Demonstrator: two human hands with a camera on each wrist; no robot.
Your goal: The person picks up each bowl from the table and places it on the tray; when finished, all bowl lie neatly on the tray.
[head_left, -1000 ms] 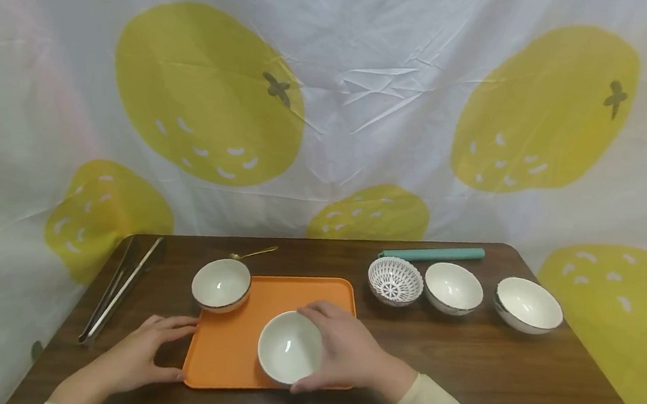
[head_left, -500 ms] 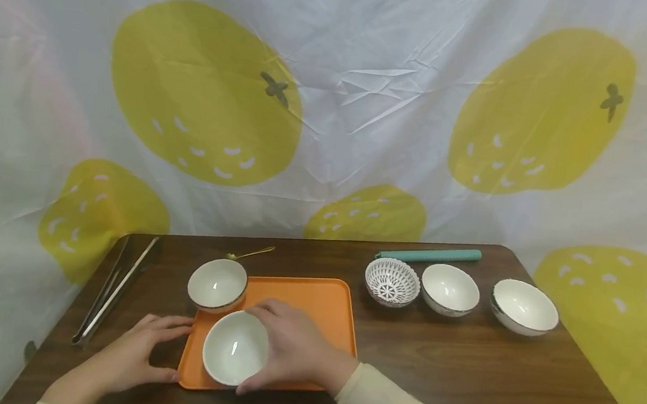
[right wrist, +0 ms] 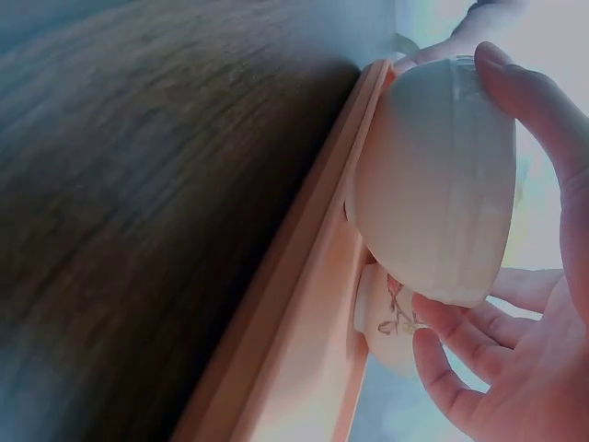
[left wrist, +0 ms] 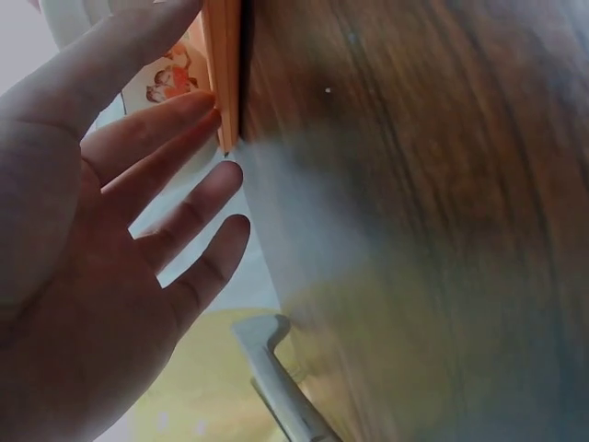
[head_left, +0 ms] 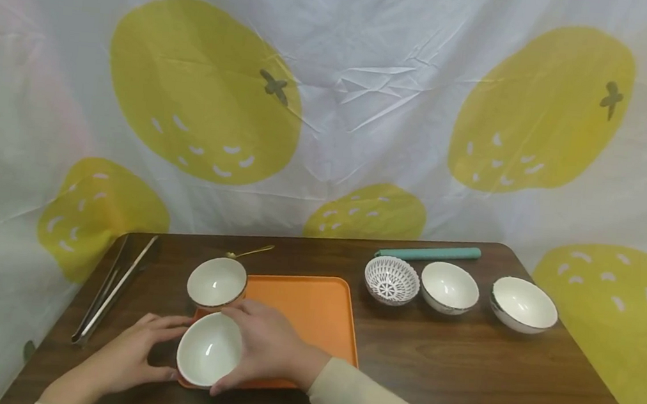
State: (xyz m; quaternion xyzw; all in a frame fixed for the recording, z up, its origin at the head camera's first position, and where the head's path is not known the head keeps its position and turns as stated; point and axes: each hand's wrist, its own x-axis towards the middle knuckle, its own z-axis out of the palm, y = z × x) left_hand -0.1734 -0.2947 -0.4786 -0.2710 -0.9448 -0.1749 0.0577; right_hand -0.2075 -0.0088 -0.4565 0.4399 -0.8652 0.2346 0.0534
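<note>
While the right hand (head_left: 269, 346) grips a round, glossy white ceramic bowl (head_left: 209, 350) over the near-left corner of an orange rectangular plastic tray (head_left: 311, 302), the left hand (head_left: 128, 355), fingers spread at the tray's left edge, lies just left, bowl between the 2.

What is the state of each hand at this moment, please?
Left hand: open, at the edge of the orange tray.
Right hand: holding the nearest white bowl.

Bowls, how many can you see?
5: the held bowl in the right hand, the back bowl on the orange tray, then the patterned bowl, middle bowl and end bowl rightward.
</note>
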